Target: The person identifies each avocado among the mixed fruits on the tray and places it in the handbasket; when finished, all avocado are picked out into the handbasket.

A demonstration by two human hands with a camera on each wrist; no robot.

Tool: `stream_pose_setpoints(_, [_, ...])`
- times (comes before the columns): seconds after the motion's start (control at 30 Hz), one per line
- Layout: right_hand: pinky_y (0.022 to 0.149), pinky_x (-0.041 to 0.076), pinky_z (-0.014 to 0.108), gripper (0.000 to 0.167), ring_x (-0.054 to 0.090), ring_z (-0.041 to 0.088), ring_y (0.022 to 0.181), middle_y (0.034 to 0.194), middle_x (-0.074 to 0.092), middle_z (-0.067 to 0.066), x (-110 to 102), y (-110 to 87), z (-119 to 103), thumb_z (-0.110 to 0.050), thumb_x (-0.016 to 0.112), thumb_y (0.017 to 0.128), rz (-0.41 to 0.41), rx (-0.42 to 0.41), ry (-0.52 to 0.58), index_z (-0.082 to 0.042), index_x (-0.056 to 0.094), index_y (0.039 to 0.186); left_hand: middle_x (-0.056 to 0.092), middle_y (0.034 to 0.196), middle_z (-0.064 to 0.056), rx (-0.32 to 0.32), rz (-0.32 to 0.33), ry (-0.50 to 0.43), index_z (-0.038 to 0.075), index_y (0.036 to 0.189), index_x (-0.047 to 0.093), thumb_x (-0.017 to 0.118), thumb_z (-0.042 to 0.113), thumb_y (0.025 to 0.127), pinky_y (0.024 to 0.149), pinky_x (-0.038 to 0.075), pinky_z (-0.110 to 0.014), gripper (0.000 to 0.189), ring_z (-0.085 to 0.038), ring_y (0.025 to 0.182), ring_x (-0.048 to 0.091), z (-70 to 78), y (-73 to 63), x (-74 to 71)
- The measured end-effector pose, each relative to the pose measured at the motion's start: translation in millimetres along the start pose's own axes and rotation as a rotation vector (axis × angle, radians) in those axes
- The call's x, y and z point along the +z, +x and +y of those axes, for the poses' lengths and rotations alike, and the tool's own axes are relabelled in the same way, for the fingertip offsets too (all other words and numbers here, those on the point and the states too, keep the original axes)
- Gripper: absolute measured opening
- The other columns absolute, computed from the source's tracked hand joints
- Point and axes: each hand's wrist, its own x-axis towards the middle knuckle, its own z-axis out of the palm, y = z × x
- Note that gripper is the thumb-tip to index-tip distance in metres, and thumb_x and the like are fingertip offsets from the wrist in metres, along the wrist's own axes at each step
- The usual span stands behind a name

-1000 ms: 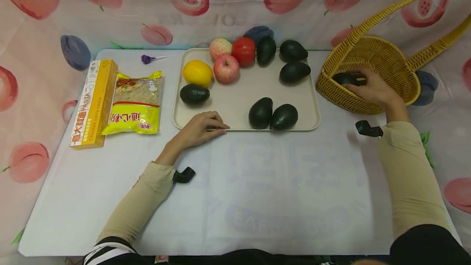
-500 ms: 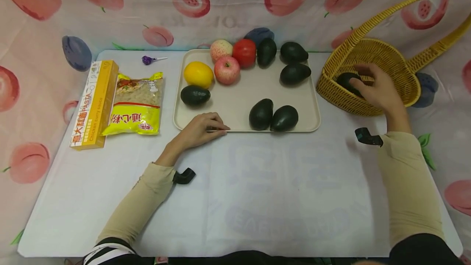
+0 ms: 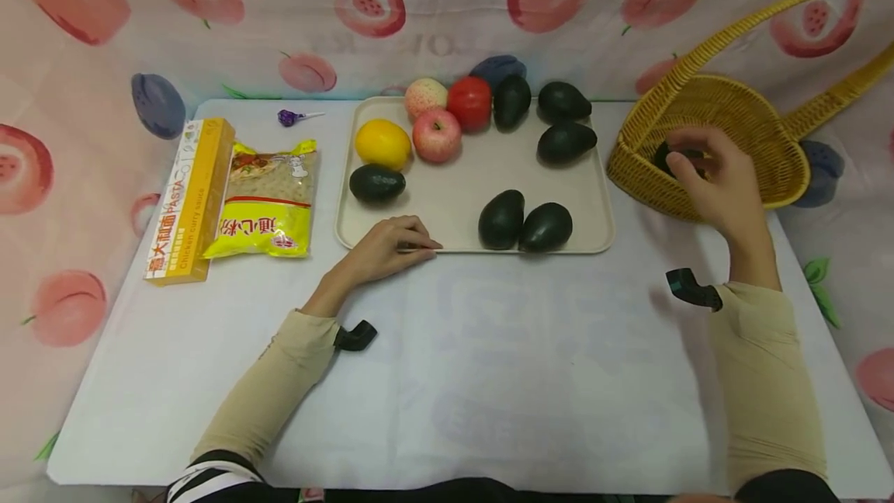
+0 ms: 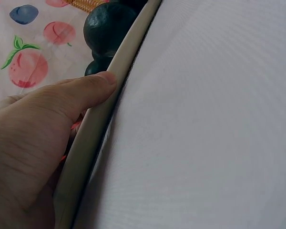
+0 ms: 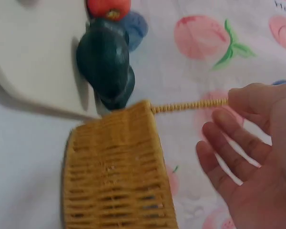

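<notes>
My left hand [image 3: 386, 249] pinches the front rim of the cream tray [image 3: 447, 208], thumb [image 4: 97, 86] on the outer side and fingers reaching inside. Over the wicker basket [image 3: 646, 185] at the right, my right hand [image 3: 722, 186] is raised with loosely spread fingers and holds nothing. A dark avocado [image 3: 662, 159] lies in the basket, partly hidden by that hand. In the right wrist view, the hand [image 5: 262, 148] is beside the basket wall [image 5: 117, 171]. Two avocados [image 3: 501, 220] lean together near the tray's front edge.
More fruit lies in the tray: a lemon [image 3: 382, 143], an apple [image 3: 437, 135], a speckled peach-like fruit [image 3: 424, 97], a red fruit [image 3: 469, 102] and more avocados [image 3: 566, 143]. Left of it are a pasta box [image 3: 190, 200], a yellow macaroni bag [image 3: 268, 204] and a lollipop [image 3: 288, 118]. The basket's tall handle [image 3: 726, 33] arches up.
My right hand has let go of the avocado in the basket, opened its fingers and drawn back up. The left hand keeps its place on the tray rim.
</notes>
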Motion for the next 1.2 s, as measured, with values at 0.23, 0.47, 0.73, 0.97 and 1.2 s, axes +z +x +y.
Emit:
stream_pose_setpoints(0.23, [0.087,0.041,0.011,0.027,0.056,0.004,0.102,0.110,0.061,0.008,22,-7.7,-12,0.003,0.060,0.088,-0.080,-0.115,0.043,0.005,0.060,0.115,0.064,0.091,0.004,-0.003,0.009,0.014,0.014,0.101,0.075,0.070,0.019,0.086,0.078,0.046,-0.026,0.016,-0.009,0.086,0.057,-0.9,-0.6,4.8])
stream_pose_setpoints(0.47, [0.088,0.040,0.009,0.031,0.053,0.001,0.102,0.113,0.060,0.009,46,-14.3,-17,-0.003,0.067,0.086,-0.231,-0.113,-0.023,-0.005,0.062,0.116,0.064,0.091,0.005,-0.010,0.012,0.012,0.015,0.101,0.075,0.070,0.019,0.086,0.080,0.047,-0.026,0.017,-0.007,0.087,0.057,-1.8,-2.0,3.0])
stream_pose_setpoints(0.73, [0.097,0.036,0.015,0.039,0.052,0.009,0.112,0.115,0.060,0.014,68,-25.5,-44,0.007,0.068,0.080,-0.350,-0.212,0.049,0.000,0.060,0.117,0.064,0.091,0.006,-0.012,0.014,0.018,0.016,0.101,0.075,0.070,0.020,0.086,0.078,0.046,-0.025,0.016,-0.007,0.086,0.056,-3.1,-2.7,2.6])
stream_pose_setpoints(0.97, [0.104,0.026,0.013,0.061,0.040,0.016,0.130,0.136,0.048,0.012,84,-30.8,-48,-0.005,0.074,0.080,-0.546,-0.152,0.058,-0.009,0.048,0.135,0.064,0.090,0.006,0.016,0.020,0.024,0.015,0.101,0.075,0.069,0.019,0.087,0.077,0.045,-0.024,0.016,-0.006,0.084,0.055,-4.4,-1.6,2.6])
stream_pose_setpoints(1.2, [0.104,0.019,0.007,0.072,0.033,0.031,0.136,0.143,0.040,0.018,94,-39.1,-54,-0.006,0.079,0.074,-0.610,-0.133,0.098,-0.002,0.044,0.137,0.064,0.091,0.007,0.016,0.008,0.040,0.017,0.101,0.075,0.068,0.020,0.087,0.080,0.045,-0.025,0.016,-0.006,0.087,0.056,-4.7,-0.3,2.5])
